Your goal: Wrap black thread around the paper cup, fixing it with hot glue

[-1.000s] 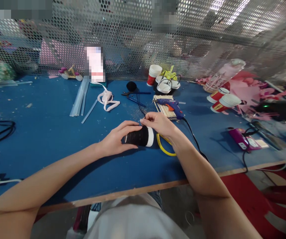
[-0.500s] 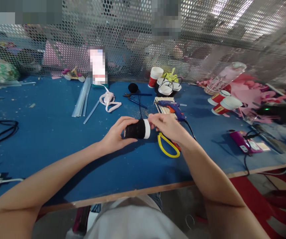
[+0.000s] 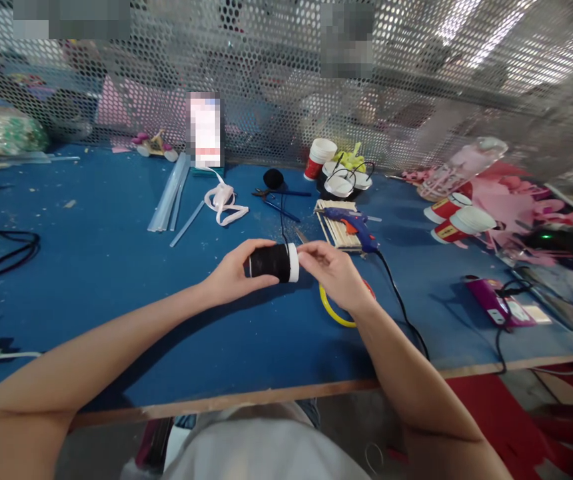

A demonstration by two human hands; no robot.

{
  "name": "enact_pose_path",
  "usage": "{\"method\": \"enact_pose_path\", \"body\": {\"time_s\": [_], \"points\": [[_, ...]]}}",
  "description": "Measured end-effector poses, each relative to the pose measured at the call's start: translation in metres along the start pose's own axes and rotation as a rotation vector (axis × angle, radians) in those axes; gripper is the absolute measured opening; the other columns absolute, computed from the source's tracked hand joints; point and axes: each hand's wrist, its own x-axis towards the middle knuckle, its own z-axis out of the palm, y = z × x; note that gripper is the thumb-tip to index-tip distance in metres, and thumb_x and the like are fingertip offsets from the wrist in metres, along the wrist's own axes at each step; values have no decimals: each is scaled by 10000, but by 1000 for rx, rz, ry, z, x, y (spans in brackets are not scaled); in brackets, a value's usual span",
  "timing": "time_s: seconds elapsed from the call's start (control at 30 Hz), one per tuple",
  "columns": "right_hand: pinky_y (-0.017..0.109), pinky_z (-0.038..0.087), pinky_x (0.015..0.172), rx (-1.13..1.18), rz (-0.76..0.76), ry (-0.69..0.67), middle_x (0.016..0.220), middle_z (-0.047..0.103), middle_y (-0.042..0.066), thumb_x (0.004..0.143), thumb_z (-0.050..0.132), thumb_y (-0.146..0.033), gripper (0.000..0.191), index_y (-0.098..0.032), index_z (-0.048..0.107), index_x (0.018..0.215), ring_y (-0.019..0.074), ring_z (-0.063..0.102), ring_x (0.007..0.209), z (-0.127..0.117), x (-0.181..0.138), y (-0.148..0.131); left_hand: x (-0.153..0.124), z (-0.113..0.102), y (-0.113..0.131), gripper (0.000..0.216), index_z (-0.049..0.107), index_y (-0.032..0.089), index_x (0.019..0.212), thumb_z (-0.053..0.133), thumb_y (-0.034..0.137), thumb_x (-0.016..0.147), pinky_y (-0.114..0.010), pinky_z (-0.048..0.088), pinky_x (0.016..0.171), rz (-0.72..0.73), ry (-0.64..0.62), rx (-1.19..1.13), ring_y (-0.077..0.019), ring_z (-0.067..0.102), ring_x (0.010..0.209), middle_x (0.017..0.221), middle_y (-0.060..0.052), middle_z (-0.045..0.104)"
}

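Observation:
A paper cup (image 3: pixel 270 263) wrapped in black yarn lies sideways above the table, its bare white end facing right. My left hand (image 3: pixel 231 273) is closed round its wrapped side, thumb below and fingers above. At the white end, my right hand (image 3: pixel 329 267) is closed, thumb and fingertips against the rim. A strand of black yarn (image 3: pixel 283 223) runs from the cup back to a small yarn ball (image 3: pixel 273 178). Yellow-handled scissors (image 3: pixel 334 310) lie partly hidden under my right hand.
Behind the cup are pliers (image 3: pixel 281 200), white ribbon (image 3: pixel 222 197), clear glue sticks (image 3: pixel 169 200) and a glue gun (image 3: pixel 351 223) on wooden sticks. Paper cups (image 3: pixel 320 160) stand farther back, before a perforated metal screen (image 3: pixel 266 100). A purple box (image 3: pixel 496 303) lies right.
The view has shifted slightly. My right hand has lowered a little at the white end, its fingers closer to the rim. My left hand keeps hold of the cup.

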Motion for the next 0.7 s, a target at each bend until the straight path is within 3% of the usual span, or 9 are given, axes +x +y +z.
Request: {"method": "enact_pose_path", "body": {"time_s": [0.1, 0.27, 0.57, 0.7], "points": [[303, 434, 791, -71, -73, 84, 1019, 611, 71, 858, 445, -395, 301, -181, 553, 1041, 158, 562, 909, -3, 3, -1, -1, 0, 1, 566, 450, 182, 1189, 686, 349, 703, -376, 427, 911, 59, -22, 94, -222, 520, 1050, 1147, -90, 535], [350, 382, 925, -89, -86, -117, 1103, 615, 72, 899, 321, -443, 405, -195, 588, 1076, 181, 538, 1051, -2, 8, -2, -2, 0, 3, 563, 426, 197, 1205, 669, 358, 723, -373, 419, 921, 163, -98, 130, -222, 497, 1082, 1174, -93, 518], [290, 424, 832, -4, -130, -238, 929, 651, 58, 898, 273, -489, 478, -160, 610, 979, 153, 583, 910, 0, 25, -22, -7, -2, 13, 652, 272, 216, 1338, 578, 400, 792, -406, 408, 948, 231, -281, 253, -255, 441, 1146, 1219, -129, 456], [286, 429, 765, -112, -95, -322, 874, 662, 49, 881, 255, -537, 527, -162, 626, 880, 159, 594, 847, 10, 37, -19, -8, -1, 14, 621, 339, 203, 1303, 586, 419, 776, -414, 406, 960, 218, -301, 292, -265, 437, 1160, 1213, -130, 453]]}}
